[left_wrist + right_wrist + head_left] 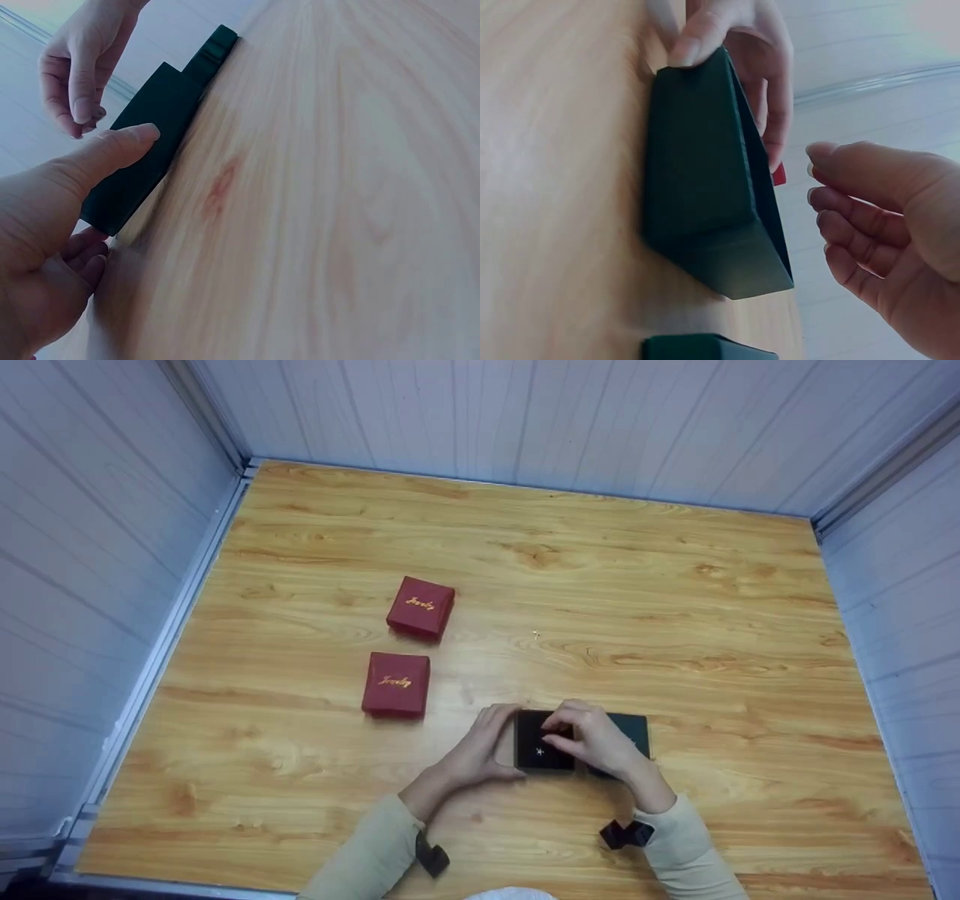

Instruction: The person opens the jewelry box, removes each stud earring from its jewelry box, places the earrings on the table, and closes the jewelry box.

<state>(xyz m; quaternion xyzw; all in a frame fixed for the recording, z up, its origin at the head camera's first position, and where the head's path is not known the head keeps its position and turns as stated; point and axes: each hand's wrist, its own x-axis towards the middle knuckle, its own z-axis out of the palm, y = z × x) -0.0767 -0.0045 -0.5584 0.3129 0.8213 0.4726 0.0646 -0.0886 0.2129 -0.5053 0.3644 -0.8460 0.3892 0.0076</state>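
Observation:
A dark green open box (527, 739) with a black inside sits near the front of the table, a small silver star-shaped piece (540, 751) showing in it. My left hand (480, 750) grips the box from its left side, thumb on the near wall and fingers at the far one. Over the box hovers my right hand (596, 739), its fingers loosely curled with the tips close to the thumb. In the right wrist view nothing shows between those fingertips (821, 199). Partly under my right hand lies the green lid (634, 729), just right of the box.
Two closed red jewelry boxes with gold lettering stand to the left, one farther back (421, 607) and one nearer (396, 684). A tiny gold piece (535, 634) lies on the wooden table (712, 622) beyond the green box. Pale panel walls (487, 420) border the table.

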